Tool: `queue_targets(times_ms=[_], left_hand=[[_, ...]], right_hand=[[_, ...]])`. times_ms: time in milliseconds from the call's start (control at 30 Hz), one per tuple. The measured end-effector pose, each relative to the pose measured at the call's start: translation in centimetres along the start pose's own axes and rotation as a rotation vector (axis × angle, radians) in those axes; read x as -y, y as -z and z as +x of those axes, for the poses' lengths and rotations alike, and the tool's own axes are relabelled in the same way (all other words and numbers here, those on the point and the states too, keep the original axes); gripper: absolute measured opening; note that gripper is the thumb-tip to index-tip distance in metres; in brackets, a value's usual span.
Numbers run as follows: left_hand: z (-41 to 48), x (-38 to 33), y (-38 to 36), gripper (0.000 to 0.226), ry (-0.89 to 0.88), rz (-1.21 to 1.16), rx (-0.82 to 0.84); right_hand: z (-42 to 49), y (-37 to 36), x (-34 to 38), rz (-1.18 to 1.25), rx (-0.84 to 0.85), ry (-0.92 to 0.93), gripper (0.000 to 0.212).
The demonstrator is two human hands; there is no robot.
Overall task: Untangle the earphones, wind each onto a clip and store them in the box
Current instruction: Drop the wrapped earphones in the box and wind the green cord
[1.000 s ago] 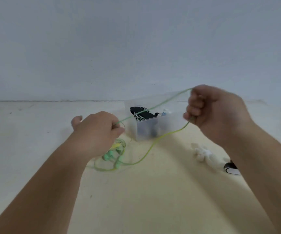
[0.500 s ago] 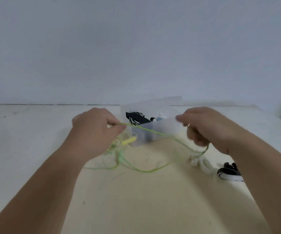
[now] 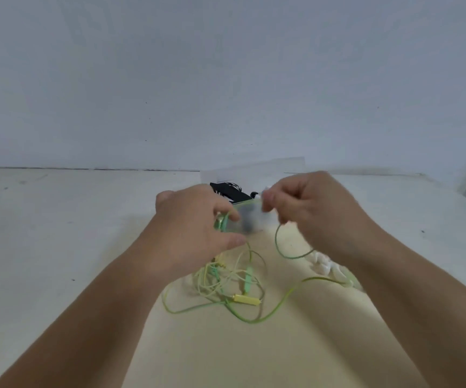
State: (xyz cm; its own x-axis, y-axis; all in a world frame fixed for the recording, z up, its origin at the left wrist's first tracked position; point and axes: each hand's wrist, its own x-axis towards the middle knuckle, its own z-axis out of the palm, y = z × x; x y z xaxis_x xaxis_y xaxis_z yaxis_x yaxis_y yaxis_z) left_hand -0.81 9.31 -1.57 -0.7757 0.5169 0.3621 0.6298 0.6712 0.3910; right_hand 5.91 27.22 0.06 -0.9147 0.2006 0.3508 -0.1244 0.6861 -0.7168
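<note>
I see both hands close together in the middle of the frame, raised just above the table and in front of the box. My left hand (image 3: 195, 228) has its fingers curled, with thumb and fingertips pinching a thin lime-green earphone cable (image 3: 280, 302). My right hand (image 3: 310, 211) is motion-blurred, but its fingers are curled too and appear to pinch the same cable. A short strand runs between the two grips.

From the right hand a loop of that cable drops down and curves back under the wrist. Below the left hand the rest lies in a loose tangle on the cream-coloured mat (image 3: 254, 354). It is mixed with paler yellow-green strands, a small yellow oblong inline remote (image 3: 247, 299) and a mint-green oblong piece (image 3: 248, 279). One long strand sweeps out to the right across the mat.

The clear plastic storage box (image 3: 276, 165) stands just behind the hands at centre frame, partly hidden by them. Inside it I can make out a black wound earphone bundle (image 3: 230, 190).

A white lumpy bundle (image 3: 324, 264) lies on the mat at right of centre, partly under my right forearm. I cannot tell whether it is an earphone or a clip. The white table (image 3: 58, 219) meets a plain pale wall (image 3: 226, 79) across the upper frame.
</note>
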Motion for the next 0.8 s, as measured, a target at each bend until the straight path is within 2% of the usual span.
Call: queue_targets(times_ms=[33,100,167,200,233,267,300,367,400,433,467,533,600,667,733,800], left_hand=[[0.0,0.4,0.3,0.022,0.021,-0.013,0.018],[0.1,1.2,0.8,0.019,0.077,-0.014,0.037],[0.2,1.8,1.4,0.016,0.154,0.021,0.047],[0.1,2.1,1.6,0.017,0.204,0.061,0.07],[0.2,2.4,1.8,0.021,0.257,0.114,0.095],[0.2,2.7,1.8,0.027,0.309,0.162,0.111],[0.3,3.1,1.9,0.032,0.345,0.192,0.105],[0.5,3.4,1.8,0.04,0.332,0.189,0.008],[0.6,3.2,1.6,0.043,0.259,0.149,-0.073],[0.6,2.8,1.6,0.043,0.157,0.076,-0.134],[0.5,2.2,1.7,0.041,0.051,-0.031,-0.142],[-0.1,0.8,2.0,0.033,-0.081,-0.269,0.041],[-0.6,0.2,1.7,0.026,-0.127,-0.32,0.303],[-0.8,0.4,1.3,0.031,-0.093,-0.201,0.496],[-0.9,0.8,1.1,0.044,-0.055,-0.035,0.606],[-0.9,1.0,0.9,0.058,-0.055,0.081,0.608]], right_hand=[[0.4,0.5,-0.4,0.106,-0.1,-0.038,0.032],[1.2,1.6,-1.1,0.47,-0.28,-0.129,0.036],[1.6,2.5,-1.3,0.944,-0.272,-0.227,0.041],[1.5,3.0,-1.3,1.097,-0.222,-0.25,0.048],[1.3,3.5,-1.1,1.143,-0.164,-0.254,0.051],[1.2,4.0,-1.1,1.058,-0.113,-0.256,0.048],[1.1,4.3,-1.4,0.823,-0.061,-0.257,0.041],[0.7,4.5,-2.2,0.072,0.103,-0.233,0.023],[0.6,4.3,-2.4,-0.233,0.19,-0.209,0.012],[0.5,3.9,-2.3,-0.413,0.246,-0.172,0.004],[0.4,3.4,-2.2,-0.51,0.24,-0.116,0.014],[0.2,2.4,-1.5,-0.482,0.102,0.032,0.028],[-0.2,1.9,-0.5,-0.318,0.073,0.153,0.033],[-1.0,1.7,0.6,-0.147,0.293,0.199,0.025],[-1.7,0.9,1.1,-0.154,0.613,0.141,0.004],[-2.1,-0.2,0.6,-0.385,0.754,0.119,0.024]])
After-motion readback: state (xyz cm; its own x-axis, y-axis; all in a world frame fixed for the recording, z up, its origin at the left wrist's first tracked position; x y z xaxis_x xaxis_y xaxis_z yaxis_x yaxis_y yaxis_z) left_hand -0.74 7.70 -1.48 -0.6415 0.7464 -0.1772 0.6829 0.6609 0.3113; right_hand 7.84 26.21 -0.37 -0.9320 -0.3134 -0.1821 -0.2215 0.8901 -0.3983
